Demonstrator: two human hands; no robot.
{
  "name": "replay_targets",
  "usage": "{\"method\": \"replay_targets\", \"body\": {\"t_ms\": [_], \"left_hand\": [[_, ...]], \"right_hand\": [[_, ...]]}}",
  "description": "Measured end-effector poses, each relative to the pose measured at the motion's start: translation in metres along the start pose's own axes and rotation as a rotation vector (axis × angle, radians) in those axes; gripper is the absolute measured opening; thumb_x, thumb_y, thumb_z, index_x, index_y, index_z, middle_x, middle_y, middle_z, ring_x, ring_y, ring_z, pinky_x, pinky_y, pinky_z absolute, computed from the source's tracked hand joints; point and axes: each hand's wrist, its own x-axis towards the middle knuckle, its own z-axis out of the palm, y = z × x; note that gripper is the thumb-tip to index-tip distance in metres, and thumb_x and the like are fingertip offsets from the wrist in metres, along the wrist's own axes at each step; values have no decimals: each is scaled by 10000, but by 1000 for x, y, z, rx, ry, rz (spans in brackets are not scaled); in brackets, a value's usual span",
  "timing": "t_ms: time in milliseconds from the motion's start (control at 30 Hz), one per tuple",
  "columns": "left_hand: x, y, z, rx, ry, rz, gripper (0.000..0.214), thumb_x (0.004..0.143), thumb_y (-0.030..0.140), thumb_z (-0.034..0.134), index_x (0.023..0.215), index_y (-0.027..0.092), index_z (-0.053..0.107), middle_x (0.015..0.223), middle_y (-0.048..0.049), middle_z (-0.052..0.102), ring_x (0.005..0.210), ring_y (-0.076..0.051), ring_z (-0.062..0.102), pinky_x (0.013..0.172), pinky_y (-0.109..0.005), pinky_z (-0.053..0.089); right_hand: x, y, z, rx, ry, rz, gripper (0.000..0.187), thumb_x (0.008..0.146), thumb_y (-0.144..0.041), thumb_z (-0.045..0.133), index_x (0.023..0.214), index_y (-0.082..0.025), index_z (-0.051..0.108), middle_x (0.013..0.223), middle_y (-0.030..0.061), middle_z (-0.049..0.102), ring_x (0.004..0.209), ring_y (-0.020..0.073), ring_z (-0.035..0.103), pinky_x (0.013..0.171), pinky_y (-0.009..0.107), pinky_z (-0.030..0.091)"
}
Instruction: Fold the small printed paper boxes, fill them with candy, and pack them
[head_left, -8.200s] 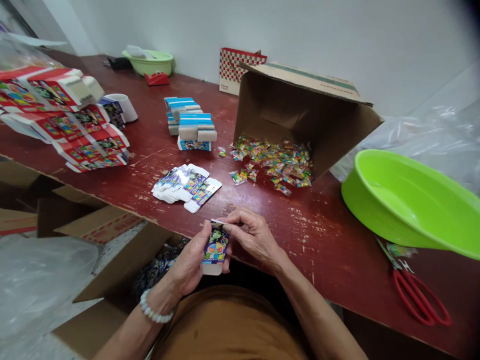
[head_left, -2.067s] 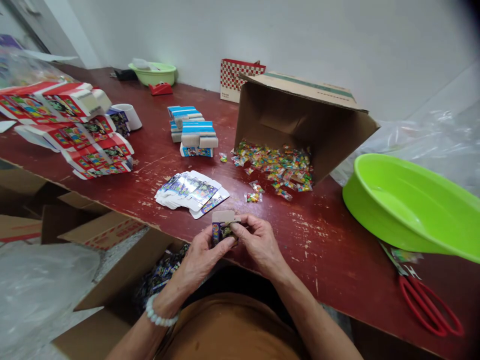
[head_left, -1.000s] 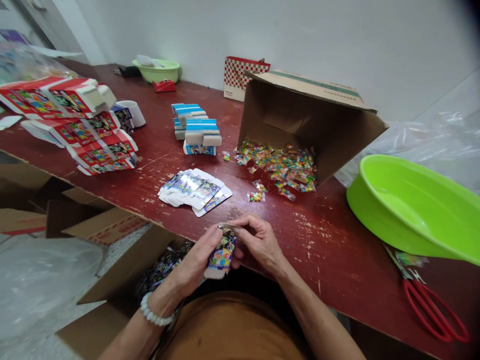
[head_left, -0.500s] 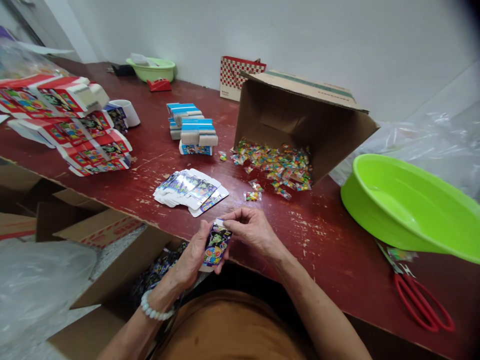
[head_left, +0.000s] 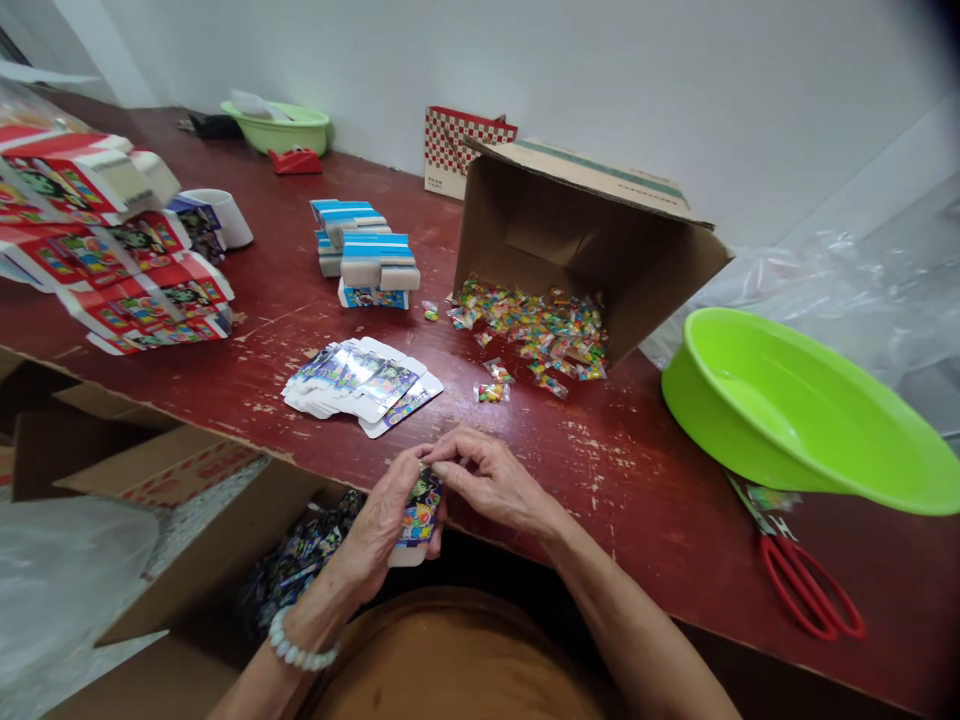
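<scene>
On the table (head_left: pixel 645 530), candy packets (head_left: pixel 536 325) lie in the box (head_left: pixel 660 265) and before it. The carton pile (head_left: pixel 360 380) is at their left, the basin (head_left: pixel 697 400) at right.

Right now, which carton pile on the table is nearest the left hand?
The fanned purple pile, lying just beyond the left hand and its carton. The blue stack, red stack and small purple stack sit farther off.

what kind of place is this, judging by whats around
Probably a small packing workroom: bundled red cartons and a pile of flat purple cartons share the worn red table with a tipped cardboard box spilling small clear packets.
</scene>
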Motion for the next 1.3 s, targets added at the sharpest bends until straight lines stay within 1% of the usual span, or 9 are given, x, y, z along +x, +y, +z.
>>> {"method": "replay_targets", "body": {"t_ms": [200,400,500,667,767,933,1067,1200,1300], "left_hand": [[-9,2,-12,-123,-75,-94,383,787,335,767,1107,205,600,1013,-71,707,789,-159,665,690,-266,540],[-1,11,-26,-88,55,23,602,625,202,883,1151,212,590,861,6,653,704,-121,627,655,-256,563],[7,16,-27,-107,99,48,692,598,212,895,1207,195,569,828,13,656,684,-117,636,642,-250,575],[18,21,-31,-38,228,121,564,542,264,917,963,170,554,737,23,666,600,-132,651,507,-231,570],[16,24,-37,33,242,100,565,546,272,916,939,190,519,762,21,683,587,-170,673,428,-260,566],[8,26,-40,-82,152,-7,647,524,159,919,1086,144,599,1059,-90,723,851,-229,727,693,-345,641],[6,22,-35,-153,95,-10,569,549,173,916,1040,105,636,1042,-128,740,874,-229,724,763,-331,624],[5,12,-30,-198,57,-8,516,573,178,908,998,133,620,983,-94,749,846,-210,717,791,-357,607],[4,4,-29,-193,23,16,457,613,183,889,959,163,593,938,-49,738,805,-162,700,756,-281,579]], "right_hand": [[32,56,-46,-639,360,262,261,891,-248,586,1131,-191,673,1053,109,608,971,242,570,874,362,432],[27,79,-61,-726,308,313,174,816,-309,705,935,-187,670,998,111,585,994,280,526,883,385,400],[16,75,-55,-705,251,298,112,834,-284,678,877,-188,641,918,73,609,879,227,560,806,322,416],[6,71,-48,-606,246,283,221,841,-203,629,1060,-187,643,899,68,633,856,218,564,784,313,402],[6,72,-50,-536,239,280,146,832,-243,643,963,-196,686,827,48,627,820,211,561,759,309,395],[-3,57,-47,-289,237,299,235,903,-339,536,1038,-189,654,783,7,617,675,150,548,646,263,420],[-14,28,-28,93,98,271,287,922,-358,514,1152,-208,598,861,15,617,693,147,555,628,267,467],[-17,6,-18,-260,123,89,190,916,-198,503,1039,-213,647,949,49,602,888,184,573,831,340,470],[-16,-5,-18,-436,110,-7,208,905,-127,486,1031,-189,639,957,73,600,889,192,573,826,344,472]]}}
